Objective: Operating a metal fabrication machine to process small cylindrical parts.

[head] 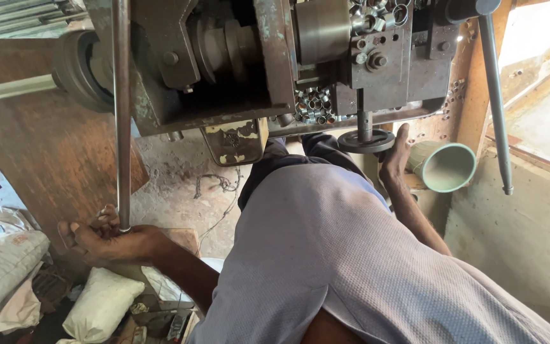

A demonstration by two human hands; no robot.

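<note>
Gripping a thin, smooth steel rod [121, 114], long axis upright, bottom end inside curled left hand [106, 242] fingers [104, 220]. Resting right hand [394, 156] fingers, loosely open, against a round dark metal handwheel [365, 141], pale green funnel [444, 165] just beside. Looming above: rusty machine [275, 57].

rod [121, 114]: dull grey steel, faint brown streaks along its length
machine body [268, 70]: grey-brown metal, rust patches, chipped paint
small rings [313, 105]: bright silver, heaped, glinting
handwheel [366, 141]: dark grey, nearly black
long lever [495, 102]: plain grey, black knob at the top
cup [445, 166]: pale green outside, grey-green inside
shirt [338, 255]: light lilac-grey, fine woven waffle pattern
trousers [288, 162]: dark navy
wooden board [46, 140]: reddish brown, streaked
sacks [100, 306]: off-white, soiled
floor [173, 191]: dusty grey-beige, speckled
hanging plate [235, 141]: cream paint flaking over dark metal
</note>
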